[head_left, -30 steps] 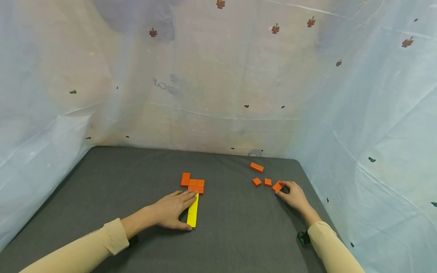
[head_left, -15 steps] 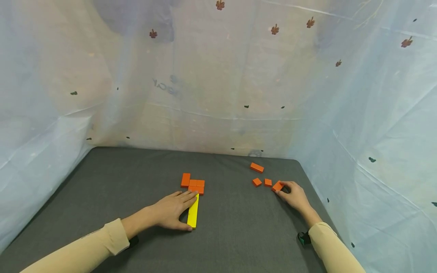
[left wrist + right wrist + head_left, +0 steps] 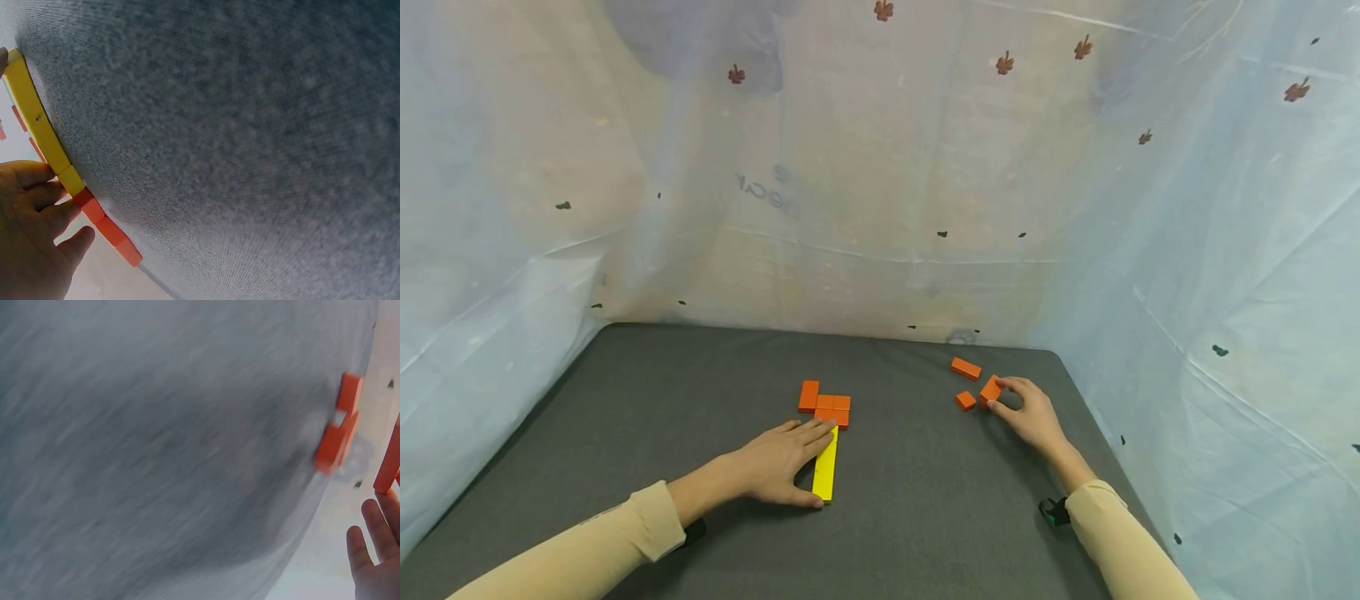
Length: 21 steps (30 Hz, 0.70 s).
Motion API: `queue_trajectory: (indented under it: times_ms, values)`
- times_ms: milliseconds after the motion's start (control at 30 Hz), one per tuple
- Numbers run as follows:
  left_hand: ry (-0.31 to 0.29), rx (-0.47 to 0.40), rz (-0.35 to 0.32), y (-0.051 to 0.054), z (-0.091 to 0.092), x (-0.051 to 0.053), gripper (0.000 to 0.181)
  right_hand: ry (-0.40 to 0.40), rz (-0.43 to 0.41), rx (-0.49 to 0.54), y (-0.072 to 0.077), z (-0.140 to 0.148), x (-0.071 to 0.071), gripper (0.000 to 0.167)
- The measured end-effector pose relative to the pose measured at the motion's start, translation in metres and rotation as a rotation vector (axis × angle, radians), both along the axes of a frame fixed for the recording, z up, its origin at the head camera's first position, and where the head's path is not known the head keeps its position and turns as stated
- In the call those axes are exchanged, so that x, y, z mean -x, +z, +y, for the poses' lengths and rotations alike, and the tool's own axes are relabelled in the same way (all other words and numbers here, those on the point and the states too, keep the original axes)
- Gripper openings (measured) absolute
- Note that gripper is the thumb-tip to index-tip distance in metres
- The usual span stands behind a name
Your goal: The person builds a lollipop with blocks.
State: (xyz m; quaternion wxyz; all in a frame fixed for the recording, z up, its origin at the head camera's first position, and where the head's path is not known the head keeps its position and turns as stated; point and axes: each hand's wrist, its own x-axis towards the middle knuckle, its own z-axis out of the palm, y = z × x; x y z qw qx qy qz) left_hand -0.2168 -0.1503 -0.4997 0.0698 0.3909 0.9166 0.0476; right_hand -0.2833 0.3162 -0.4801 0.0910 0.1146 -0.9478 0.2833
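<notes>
Head view, and I see the left hand [image 3: 786, 462] beside a yellow bar [image 3: 823, 477] on the dark table [image 3: 910, 517]: thumb touching its near end, well apart from the straight fingers reaching its far end, next to an orange cluster [image 3: 825, 402]. Over on the other side, the right hand [image 3: 1033, 417] has thumb and fingertips clamped on an orange block [image 3: 990, 391], near a small orange block [image 3: 966, 402] (a longer orange piece [image 3: 966, 368] lies just beyond). Left wrist view shows a short yellow block [image 3: 72, 181] between bar and cluster.
</notes>
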Motion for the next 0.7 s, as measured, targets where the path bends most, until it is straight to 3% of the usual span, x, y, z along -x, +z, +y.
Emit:
queue_trajectory:
  times_ms: [333,700]
  values:
    - [0.002,0.002,-0.004,0.001,0.0,0.0,0.107,0.125,0.04,0.005,0.011,-0.048,0.013,0.051]
    - [0.001,0.006,-0.003,0.003,0.001,-0.001,0.107,0.265,0.008,-0.04,0.017,-0.099,0.022,0.054]
